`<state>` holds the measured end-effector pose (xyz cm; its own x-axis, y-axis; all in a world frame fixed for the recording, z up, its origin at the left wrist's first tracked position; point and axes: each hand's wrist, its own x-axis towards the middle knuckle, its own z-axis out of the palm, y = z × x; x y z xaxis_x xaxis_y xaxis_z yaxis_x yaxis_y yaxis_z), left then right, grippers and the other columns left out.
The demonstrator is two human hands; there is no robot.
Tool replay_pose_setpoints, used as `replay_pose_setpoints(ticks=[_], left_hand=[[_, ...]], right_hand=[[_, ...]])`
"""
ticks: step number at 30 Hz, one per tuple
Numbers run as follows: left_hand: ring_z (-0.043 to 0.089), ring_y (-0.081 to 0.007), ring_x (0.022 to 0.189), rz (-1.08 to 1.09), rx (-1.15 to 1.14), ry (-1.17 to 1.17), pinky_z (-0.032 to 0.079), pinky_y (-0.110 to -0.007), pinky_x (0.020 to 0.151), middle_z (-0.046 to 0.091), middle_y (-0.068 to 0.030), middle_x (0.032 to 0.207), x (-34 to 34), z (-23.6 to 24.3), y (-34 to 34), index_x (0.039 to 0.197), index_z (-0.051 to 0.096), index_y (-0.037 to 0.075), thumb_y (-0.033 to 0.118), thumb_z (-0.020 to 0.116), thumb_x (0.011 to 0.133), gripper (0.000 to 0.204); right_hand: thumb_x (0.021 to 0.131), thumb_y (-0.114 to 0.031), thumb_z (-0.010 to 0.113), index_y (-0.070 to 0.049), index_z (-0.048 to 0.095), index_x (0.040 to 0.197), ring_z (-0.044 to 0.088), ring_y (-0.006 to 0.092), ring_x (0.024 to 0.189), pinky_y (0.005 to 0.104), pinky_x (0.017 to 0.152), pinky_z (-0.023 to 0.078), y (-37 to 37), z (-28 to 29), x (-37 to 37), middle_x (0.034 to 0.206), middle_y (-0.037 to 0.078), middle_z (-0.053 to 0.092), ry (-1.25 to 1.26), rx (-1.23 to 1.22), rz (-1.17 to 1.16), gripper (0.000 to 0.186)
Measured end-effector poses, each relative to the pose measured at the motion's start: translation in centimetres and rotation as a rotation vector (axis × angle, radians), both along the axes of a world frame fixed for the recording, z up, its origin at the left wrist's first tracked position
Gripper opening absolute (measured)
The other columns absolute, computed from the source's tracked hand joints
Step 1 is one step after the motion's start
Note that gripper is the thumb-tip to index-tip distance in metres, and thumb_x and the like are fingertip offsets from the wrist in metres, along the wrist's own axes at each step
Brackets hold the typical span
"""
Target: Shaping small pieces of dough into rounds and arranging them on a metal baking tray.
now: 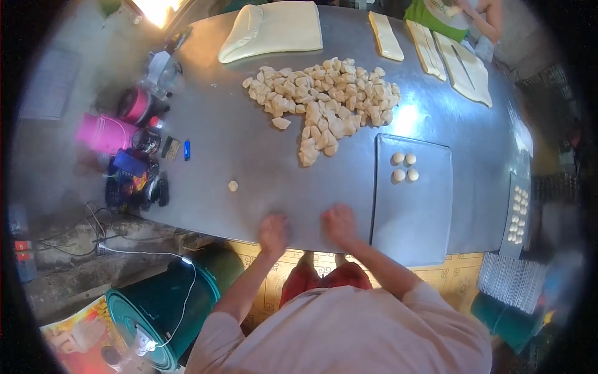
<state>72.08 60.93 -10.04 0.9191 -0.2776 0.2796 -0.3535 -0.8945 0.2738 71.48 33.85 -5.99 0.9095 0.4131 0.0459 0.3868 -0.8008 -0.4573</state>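
My left hand (273,232) and my right hand (339,224) press palm-down on the steel table (224,149) near its front edge, fingers curled and blurred; whether dough lies under them is hidden. A heap of cut dough pieces (327,103) lies in the table's middle, beyond both hands. One small dough lump (233,186) sits alone, left of my left hand. To the right of my right hand a flat metal tray (411,212) carries several rolled dough balls (404,167) at its far end.
A folded dough sheet (271,30) and long dough strips (386,36) lie at the table's far side, where another person's arm (489,15) reaches. A second tray of small balls (518,215) sits at the right edge. Pink containers (106,132) and clutter crowd the left edge. A teal bucket (165,305) stands below.
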Motion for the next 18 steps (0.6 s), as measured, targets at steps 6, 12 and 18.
replay_pose_setpoints(ticks=[6,12,18], left_hand=[[0.066,-0.04,0.087,0.189,-0.379,0.043,0.052,-0.055,0.076,0.066,-0.0203,0.085,3.0,2.8,-0.1,0.102,0.063,0.005,0.02,0.057,0.097,0.017],[0.065,-0.0374,0.089,0.039,0.1,-0.065,0.054,-0.046,0.076,0.066,-0.0171,0.092,0.2,0.3,0.9,0.102,0.064,0.004,0.011,0.065,0.092,0.012],[0.065,-0.0359,0.092,0.013,-0.189,0.21,0.054,-0.046,0.081,0.067,-0.0134,0.095,2.5,0.8,-0.2,0.107,0.067,0.006,0.012,0.067,0.089,0.019]], right_hand=[[0.088,-0.019,0.062,-0.003,0.064,0.105,0.058,0.0365,0.109,0.0493,0.1,0.044,0.3,0.5,3.1,0.106,0.017,0.063,-0.071,0.034,0.11,0.023],[0.086,-0.016,0.061,-0.005,0.063,0.102,0.058,0.0361,0.102,0.0475,0.096,0.045,-0.9,-2.3,0.5,0.103,0.015,0.062,-0.288,0.066,-0.076,0.02],[0.092,-0.018,0.057,-0.005,0.064,0.102,0.059,0.0348,0.108,0.0468,0.098,0.045,0.1,-1.9,3.0,0.108,0.017,0.063,-0.067,-0.006,0.148,0.018]])
